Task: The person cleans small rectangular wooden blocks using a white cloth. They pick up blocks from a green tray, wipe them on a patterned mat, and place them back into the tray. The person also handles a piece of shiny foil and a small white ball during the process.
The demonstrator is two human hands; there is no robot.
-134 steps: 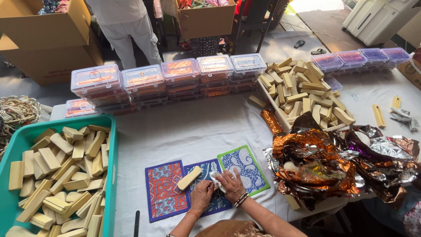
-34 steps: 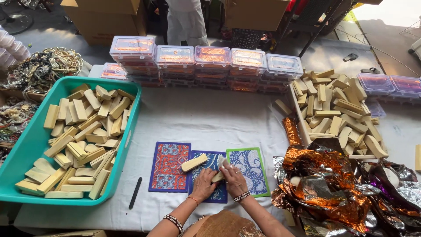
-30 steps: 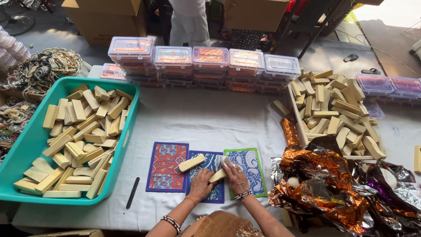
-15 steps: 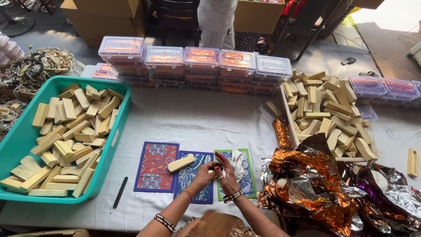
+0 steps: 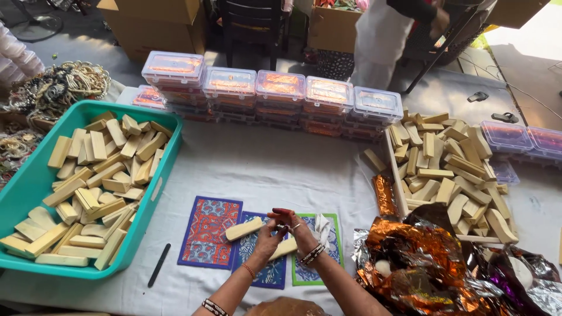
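My left hand point(image 5: 264, 241) and my right hand point(image 5: 300, 233) are raised together over three patterned mats: a red one point(image 5: 208, 231), a blue one point(image 5: 270, 274) and a green-edged one point(image 5: 331, 260). Their fingertips meet and pinch a small piece that I cannot make out. A cream bar point(image 5: 285, 249) lies just below the hands on the mats. Another cream bar point(image 5: 244, 229) rests left of my left hand. A crumpled white wrapper point(image 5: 324, 225) lies right of my right hand.
A teal tray point(image 5: 26, 181) full of cream bars sits at the left, a wooden tray point(image 5: 393, 169) of bars at the right. Stacked clear lidded boxes point(image 5: 280, 88) line the back. Crumpled foil wrappers point(image 5: 421, 263) lie at the right, a black stick point(image 5: 158, 264) at the left. A person point(image 5: 380, 35) stands behind the table.
My hands have lifted off the bar on the mats and come together, fingertips pinched. The view has shifted, and the person behind the table has moved right.
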